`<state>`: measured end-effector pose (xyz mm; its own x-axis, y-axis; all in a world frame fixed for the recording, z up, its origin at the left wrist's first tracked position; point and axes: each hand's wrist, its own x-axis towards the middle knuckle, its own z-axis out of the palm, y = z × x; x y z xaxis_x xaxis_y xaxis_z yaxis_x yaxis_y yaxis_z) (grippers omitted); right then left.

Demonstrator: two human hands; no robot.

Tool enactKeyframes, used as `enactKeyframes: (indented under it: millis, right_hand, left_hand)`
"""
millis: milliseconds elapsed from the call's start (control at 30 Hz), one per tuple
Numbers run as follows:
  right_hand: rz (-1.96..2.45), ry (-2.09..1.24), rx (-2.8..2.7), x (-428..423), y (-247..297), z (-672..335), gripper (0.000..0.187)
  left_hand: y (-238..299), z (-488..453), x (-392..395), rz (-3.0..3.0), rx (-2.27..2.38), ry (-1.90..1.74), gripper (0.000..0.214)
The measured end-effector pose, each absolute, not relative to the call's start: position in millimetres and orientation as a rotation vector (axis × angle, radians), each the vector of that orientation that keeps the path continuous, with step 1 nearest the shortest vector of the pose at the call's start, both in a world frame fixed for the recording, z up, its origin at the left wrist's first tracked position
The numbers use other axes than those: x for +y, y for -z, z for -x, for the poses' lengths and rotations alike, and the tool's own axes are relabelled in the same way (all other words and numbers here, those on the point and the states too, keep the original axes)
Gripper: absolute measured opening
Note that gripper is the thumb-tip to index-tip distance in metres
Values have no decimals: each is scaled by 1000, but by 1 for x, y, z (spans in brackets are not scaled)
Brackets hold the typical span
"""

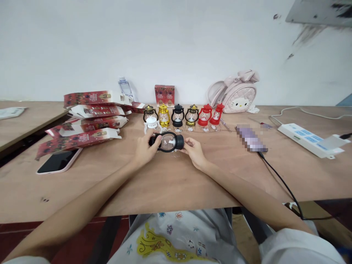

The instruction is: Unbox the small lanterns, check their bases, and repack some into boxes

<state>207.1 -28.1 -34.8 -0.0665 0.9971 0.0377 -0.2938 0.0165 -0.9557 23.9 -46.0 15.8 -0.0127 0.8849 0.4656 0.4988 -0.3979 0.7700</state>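
Midway across the wooden table [176, 187], we hold a black lantern [167, 142] on its side. Our left hand [147, 148] grips its top end at nine o'clock; our right hand [195, 152] pinches the base at three.

Judging progress, six lanterns [178, 121] already stand upright from eleven to two o'clock and look whole. A white lantern [152, 125] sits just beside ours towards eleven; we cannot tell whether it is complete. Only the lantern we hold is plainly in hand, in one piece as far as we see, and what it lacks does not show.

At ten o'clock lie several opened red cartons [103, 98], contents hidden; another red box [165, 96] stands at twelve, by the wall.
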Motion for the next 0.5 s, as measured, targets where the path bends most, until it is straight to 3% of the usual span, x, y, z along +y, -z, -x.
enactKeyframes:
  millis: [233,500]
  right_hand:
    - [873,-1677,-714,-33,32,-206,6]
    - [970,-1650,-731,-29,27,-209,12]
  left_hand:
    - [-8,-21,-51,-2498,1436,-1279,24]
    - [-7,-17,-49,-2946,1344,-1325,30]
